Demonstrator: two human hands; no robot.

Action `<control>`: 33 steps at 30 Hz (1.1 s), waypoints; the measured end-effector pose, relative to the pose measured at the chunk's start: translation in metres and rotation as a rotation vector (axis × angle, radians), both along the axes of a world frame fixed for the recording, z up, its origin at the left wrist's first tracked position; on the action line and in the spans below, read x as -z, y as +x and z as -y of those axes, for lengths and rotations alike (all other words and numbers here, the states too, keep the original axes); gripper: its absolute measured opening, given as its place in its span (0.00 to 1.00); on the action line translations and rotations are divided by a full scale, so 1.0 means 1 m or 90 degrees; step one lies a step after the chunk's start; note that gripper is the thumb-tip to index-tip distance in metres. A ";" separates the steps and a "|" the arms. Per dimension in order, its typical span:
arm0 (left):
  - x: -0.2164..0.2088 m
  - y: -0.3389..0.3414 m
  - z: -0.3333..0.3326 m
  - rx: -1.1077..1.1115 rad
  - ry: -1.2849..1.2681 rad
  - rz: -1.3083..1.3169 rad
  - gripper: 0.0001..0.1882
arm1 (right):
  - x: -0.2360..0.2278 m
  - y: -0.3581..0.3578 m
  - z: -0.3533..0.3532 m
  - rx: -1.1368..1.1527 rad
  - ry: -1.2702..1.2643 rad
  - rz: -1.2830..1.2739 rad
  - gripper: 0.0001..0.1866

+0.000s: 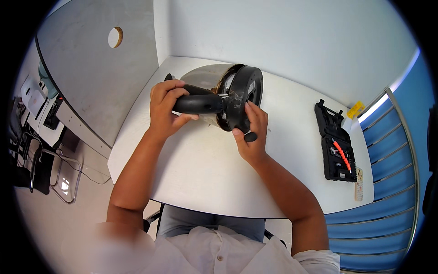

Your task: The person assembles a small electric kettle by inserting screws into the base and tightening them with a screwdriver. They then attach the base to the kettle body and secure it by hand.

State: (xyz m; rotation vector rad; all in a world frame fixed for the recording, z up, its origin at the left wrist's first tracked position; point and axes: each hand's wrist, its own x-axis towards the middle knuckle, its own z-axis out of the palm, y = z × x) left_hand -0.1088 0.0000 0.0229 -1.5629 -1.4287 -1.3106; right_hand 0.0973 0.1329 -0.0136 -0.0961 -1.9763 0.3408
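An electric kettle (207,77) with a glass body lies on its side on the white table, its black base turned to the right. My left hand (165,106) is closed round its black handle (198,104). With fingers and thumb, my right hand (252,137) grips the lower edge of the round black base (246,89). Thin pale wires (223,96) show in a gap between handle and base. Brown staining marks the kettle near that gap. A small dark rounded piece (250,137) shows by my right fingers; I cannot tell whether it belongs to the base.
At the table's (205,178) right side lies an unfolded black tool case (336,150) with a red flexible shaft (341,155) on it. A yellow packet (356,109) and a pale remote control (359,185) are beside it. A grey partition (100,68) rises at left, a metal railing (413,160) at right.
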 end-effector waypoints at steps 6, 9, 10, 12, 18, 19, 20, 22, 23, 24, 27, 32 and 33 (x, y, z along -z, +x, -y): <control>0.003 -0.005 0.002 0.017 0.006 0.031 0.31 | -0.008 0.000 0.013 0.033 0.060 0.009 0.33; 0.005 -0.008 0.004 0.025 0.010 0.042 0.33 | -0.013 -0.001 0.016 0.038 0.101 -0.002 0.35; 0.005 -0.009 0.004 0.025 0.011 0.042 0.34 | -0.015 -0.001 0.016 0.028 0.099 -0.005 0.35; 0.003 -0.009 0.004 0.025 0.013 0.042 0.34 | -0.015 0.000 0.016 0.021 0.106 0.003 0.35; 0.006 -0.016 0.001 0.027 0.053 0.087 0.36 | -0.014 -0.001 0.017 -0.012 0.106 0.005 0.34; 0.007 -0.016 -0.001 0.027 0.051 0.083 0.36 | -0.016 0.001 0.017 -0.004 0.104 0.008 0.34; 0.008 -0.016 -0.001 0.027 0.050 0.079 0.36 | -0.019 0.003 0.017 0.003 0.103 0.010 0.33; 0.008 -0.013 -0.002 0.038 0.044 0.090 0.36 | -0.017 0.004 0.016 0.030 0.111 0.025 0.32; 0.007 -0.012 -0.002 0.042 0.041 0.096 0.35 | -0.018 0.004 0.016 0.037 0.125 0.032 0.32; 0.007 -0.011 -0.002 0.048 0.041 0.099 0.35 | -0.018 0.005 0.016 0.046 0.141 0.042 0.32; 0.006 -0.010 -0.001 0.055 0.040 0.098 0.36 | -0.017 0.003 0.015 0.046 0.151 0.028 0.31; 0.006 -0.010 0.000 0.050 0.043 0.083 0.36 | -0.017 0.002 0.019 0.053 0.139 0.023 0.30; 0.006 -0.009 0.000 0.049 0.044 0.083 0.36 | -0.017 0.003 0.020 0.053 0.135 0.026 0.30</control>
